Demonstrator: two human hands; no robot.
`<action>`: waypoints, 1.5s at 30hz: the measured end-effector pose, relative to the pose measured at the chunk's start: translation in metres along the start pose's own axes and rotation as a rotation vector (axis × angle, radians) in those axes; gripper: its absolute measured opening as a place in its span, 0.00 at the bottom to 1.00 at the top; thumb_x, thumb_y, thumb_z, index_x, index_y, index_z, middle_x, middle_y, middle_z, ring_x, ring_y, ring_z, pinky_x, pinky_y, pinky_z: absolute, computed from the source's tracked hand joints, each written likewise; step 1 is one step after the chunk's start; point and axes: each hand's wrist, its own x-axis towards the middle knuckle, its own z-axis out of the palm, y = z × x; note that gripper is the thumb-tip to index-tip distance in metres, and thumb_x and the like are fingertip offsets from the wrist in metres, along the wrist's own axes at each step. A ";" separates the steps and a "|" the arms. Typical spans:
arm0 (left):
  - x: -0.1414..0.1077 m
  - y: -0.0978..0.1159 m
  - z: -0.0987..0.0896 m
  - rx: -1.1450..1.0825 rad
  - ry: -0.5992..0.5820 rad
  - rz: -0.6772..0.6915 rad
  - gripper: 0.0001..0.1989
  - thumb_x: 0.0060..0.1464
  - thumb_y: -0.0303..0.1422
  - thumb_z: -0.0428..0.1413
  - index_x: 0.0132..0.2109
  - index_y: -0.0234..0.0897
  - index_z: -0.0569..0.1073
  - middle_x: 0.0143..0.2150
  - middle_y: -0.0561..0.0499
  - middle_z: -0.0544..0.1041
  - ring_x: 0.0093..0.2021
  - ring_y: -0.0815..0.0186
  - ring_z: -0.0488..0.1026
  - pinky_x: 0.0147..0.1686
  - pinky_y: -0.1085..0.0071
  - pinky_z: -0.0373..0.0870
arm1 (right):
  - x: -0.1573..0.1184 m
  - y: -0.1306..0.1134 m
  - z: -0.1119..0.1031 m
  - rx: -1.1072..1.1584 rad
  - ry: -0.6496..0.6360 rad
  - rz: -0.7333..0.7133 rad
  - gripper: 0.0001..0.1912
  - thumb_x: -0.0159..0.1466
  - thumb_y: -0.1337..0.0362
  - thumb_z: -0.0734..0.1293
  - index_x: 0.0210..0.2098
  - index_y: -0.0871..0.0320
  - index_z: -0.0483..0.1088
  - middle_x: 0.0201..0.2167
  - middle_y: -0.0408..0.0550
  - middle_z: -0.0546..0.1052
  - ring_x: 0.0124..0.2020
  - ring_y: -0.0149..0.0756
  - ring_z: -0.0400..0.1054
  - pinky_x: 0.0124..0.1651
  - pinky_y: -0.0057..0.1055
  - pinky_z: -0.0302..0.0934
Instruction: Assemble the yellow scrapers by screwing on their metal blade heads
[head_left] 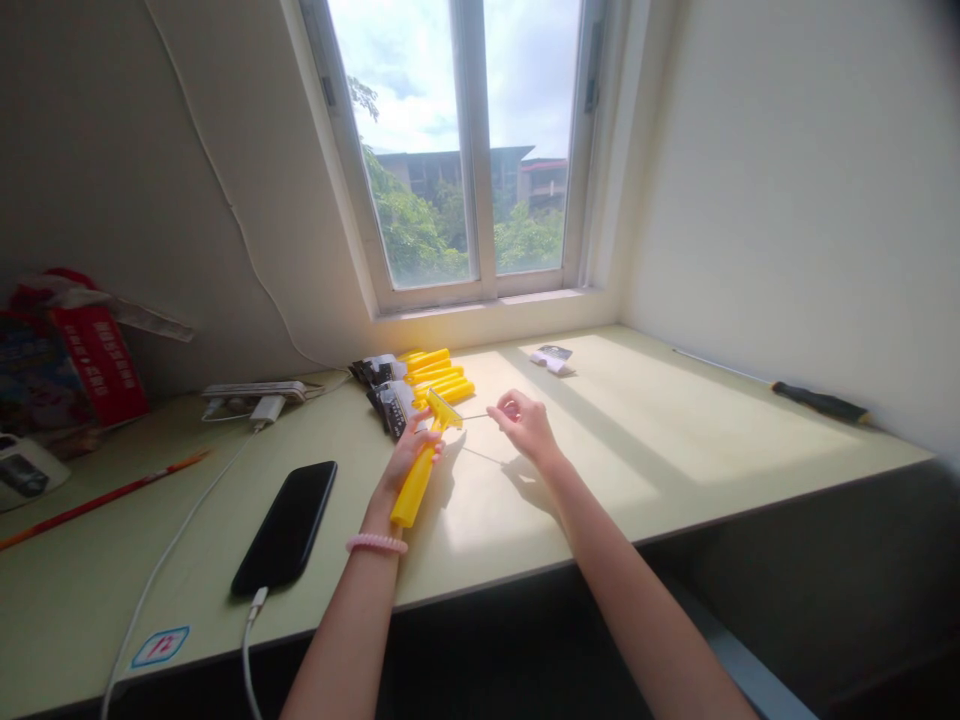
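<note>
My left hand (415,450) is wrapped around a yellow scraper (416,485) just below its head, with the handle slanting down toward my wrist. Its wide head points up, above the desk. In a fingertip pinch, my right hand (525,425) holds a thin metal rod (476,416), whose far end meets the scraper's head. The end inside my fingers is hidden, so its kind cannot be told. Behind my left hand lie several more yellow scrapers (442,383), beside black and clear packets (390,395).
On the desk (637,450), a black phone (286,525) with a charging cable lies left of my forearm. A power strip (255,392) and a red stick (112,500) are further left. Crumpled packaging (553,360) lies near the window; a long screwdriver (821,402) rests along the right wall.
</note>
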 end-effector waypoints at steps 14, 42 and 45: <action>0.003 0.006 0.003 -0.262 0.099 0.093 0.26 0.45 0.18 0.55 0.51 0.42 0.66 0.31 0.55 0.69 0.21 0.78 0.65 0.18 0.84 0.63 | -0.009 0.010 0.024 -0.840 -0.129 0.100 0.11 0.62 0.68 0.61 0.37 0.61 0.76 0.46 0.64 0.72 0.50 0.54 0.61 0.49 0.46 0.54; -0.005 0.001 0.016 -0.333 -0.092 -0.155 0.30 0.49 0.17 0.51 0.59 0.39 0.60 0.31 0.53 0.68 0.20 0.78 0.64 0.17 0.85 0.63 | 0.014 0.005 0.044 0.398 -0.045 0.125 0.06 0.54 0.61 0.66 0.28 0.58 0.71 0.29 0.47 0.76 0.32 0.37 0.71 0.37 0.33 0.65; -0.008 0.001 0.020 -0.264 -0.150 -0.156 0.28 0.49 0.18 0.51 0.58 0.38 0.62 0.30 0.52 0.68 0.19 0.78 0.64 0.17 0.85 0.62 | 0.009 -0.001 0.050 0.485 -0.129 0.118 0.08 0.52 0.59 0.68 0.28 0.58 0.71 0.29 0.46 0.75 0.30 0.35 0.70 0.34 0.32 0.66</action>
